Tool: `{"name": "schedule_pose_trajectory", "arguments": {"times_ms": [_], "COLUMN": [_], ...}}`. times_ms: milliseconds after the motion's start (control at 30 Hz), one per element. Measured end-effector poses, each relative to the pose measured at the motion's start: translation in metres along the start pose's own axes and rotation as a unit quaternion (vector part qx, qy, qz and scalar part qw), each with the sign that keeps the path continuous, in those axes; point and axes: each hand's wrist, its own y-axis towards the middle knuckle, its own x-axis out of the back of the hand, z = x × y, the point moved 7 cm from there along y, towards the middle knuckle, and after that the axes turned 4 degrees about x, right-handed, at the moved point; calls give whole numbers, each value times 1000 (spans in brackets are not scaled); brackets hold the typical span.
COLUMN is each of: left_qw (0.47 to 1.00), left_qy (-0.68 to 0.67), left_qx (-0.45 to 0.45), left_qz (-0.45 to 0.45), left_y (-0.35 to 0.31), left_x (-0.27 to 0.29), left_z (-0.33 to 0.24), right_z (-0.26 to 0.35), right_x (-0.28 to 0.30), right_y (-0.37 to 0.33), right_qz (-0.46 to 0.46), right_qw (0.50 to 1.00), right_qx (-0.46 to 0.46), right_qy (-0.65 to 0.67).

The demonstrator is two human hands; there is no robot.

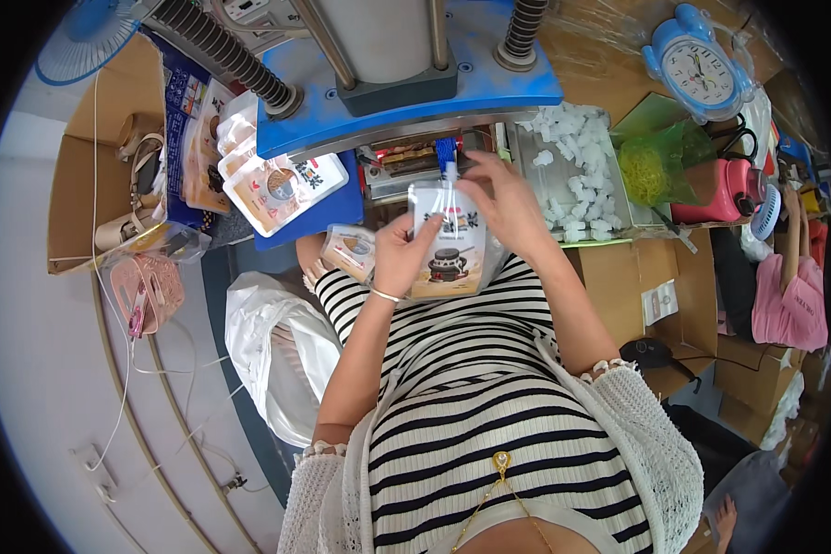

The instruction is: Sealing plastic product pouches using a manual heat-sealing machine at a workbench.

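A spout pouch (446,270) with a printed pot picture hangs upright in front of my lap, below the press. My left hand (403,257) grips its left side, thumb flat on the front. At the pouch's top right corner, my right hand (503,205) has its thumb and bent fingers on the edge, close to the white spout (451,172). Behind the spout, a blue piece (446,150) shows in the machine's opening. Another printed pouch (349,251) lies on my lap left of my left hand.
The blue press (406,115) stands ahead. Finished-looking pouches (282,189) are stacked at its left, beside a cardboard box (83,175). On the right are a tray of white plastic pieces (577,175), a pink bottle-like object (716,192) and a blue alarm clock (699,72). Another person (789,300) sits far right.
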Motion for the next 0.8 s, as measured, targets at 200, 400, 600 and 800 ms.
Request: {"name": "schedule_pose_trajectory", "arguments": {"times_ms": [200,400,600,800], "left_qw": [998,999,962,979], "left_qy": [0,16,172,-50], "left_qx": [-5,11,-115,-85], "left_qz": [-61,-47,-179,-177], "left_y": [39,38,-44,-25], "left_x": [22,19,39,35], "left_z": [-6,-15,-5,54], "right_z": [-17,-52,-41,-23], "right_x": [48,47,45,24], "right_y": [2,1,-2,-46], "right_qz": [-96,-38,-90,-54], "right_qw": [966,931,935,988], "right_qx": [13,19,50,-125], "right_qy": [-240,-362,-339,78]}}
